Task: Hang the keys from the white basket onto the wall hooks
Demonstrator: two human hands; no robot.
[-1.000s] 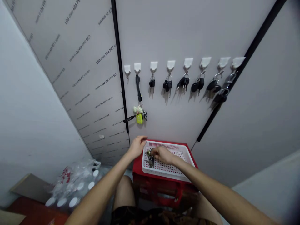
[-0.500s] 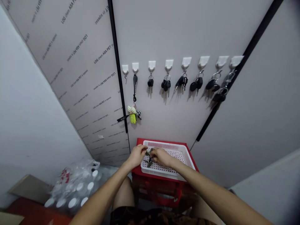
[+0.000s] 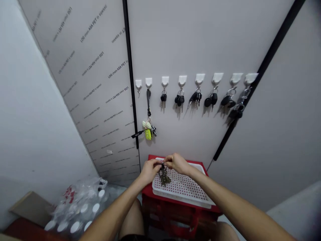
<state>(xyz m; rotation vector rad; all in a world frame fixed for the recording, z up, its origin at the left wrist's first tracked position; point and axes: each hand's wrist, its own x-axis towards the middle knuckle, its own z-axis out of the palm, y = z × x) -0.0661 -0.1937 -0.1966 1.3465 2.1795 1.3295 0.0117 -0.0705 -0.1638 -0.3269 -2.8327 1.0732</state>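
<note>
A bunch of keys [image 3: 165, 178] dangles from its ring between my two hands, over the left part of a white perforated basket [image 3: 185, 197]. My left hand [image 3: 149, 171] pinches the top of the bunch from the left. From the right, my right hand [image 3: 177, 164] pinches at the same ring, its fingertips close to the left ones. Beneath the basket is a red box or stool [image 3: 147, 191]. On the panel ahead, the leftmost white hook [image 3: 138, 84] holds nothing. Beside it hangs a black strap [image 3: 148, 102] with a yellow-green key fob [image 3: 148, 134].
Several more key sets, such as black-headed keys [image 3: 179, 99], hang from white hooks along the grey panel [image 3: 185, 134]. Black vertical strips [image 3: 130, 67] divide the panels. Plastic-wrapped bottles with white caps [image 3: 75, 227] stand at lower left, near a cardboard piece [image 3: 32, 207].
Both hands have lifted the keys from the basket floor, so the bunch now hangs between them. The right hand has moved up. The view has tilted slightly upward.
</note>
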